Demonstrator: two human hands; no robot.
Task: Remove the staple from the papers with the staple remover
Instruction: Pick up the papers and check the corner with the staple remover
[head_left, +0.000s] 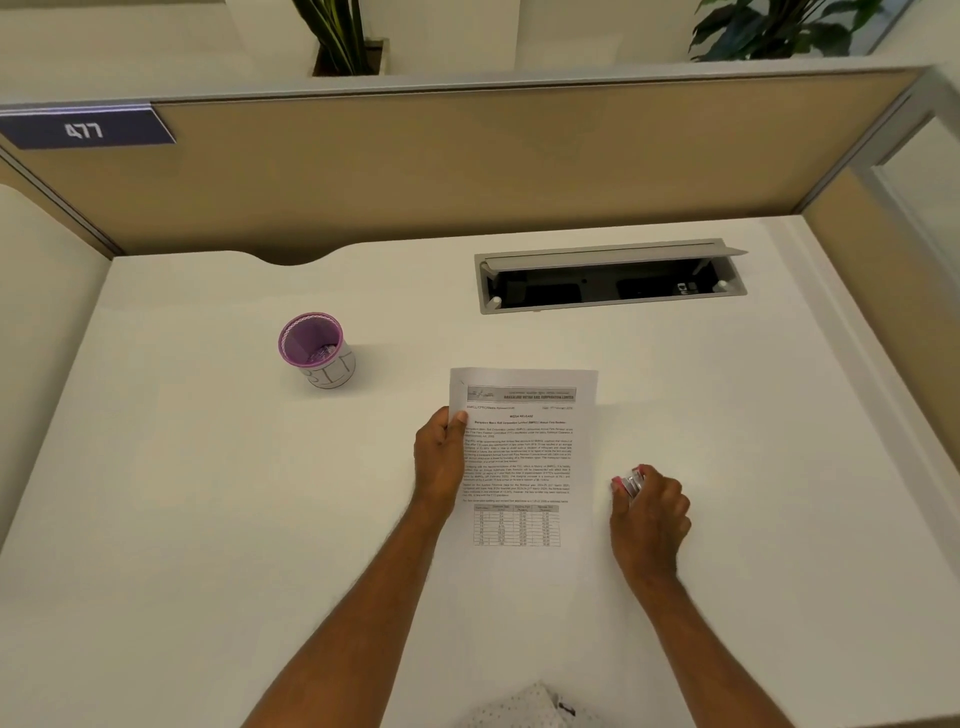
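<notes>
Both forearms are bare from the elbows down, with no sleeves, watch or bracelet showing; fine hair runs along their outer edges; the left hand (440, 457) and the right hand (652, 512) wear no rings or gloves that can be made out; below and between the hands, a patch of white garment (524, 709) with small dark dots shows at the frame's bottom edge.
</notes>
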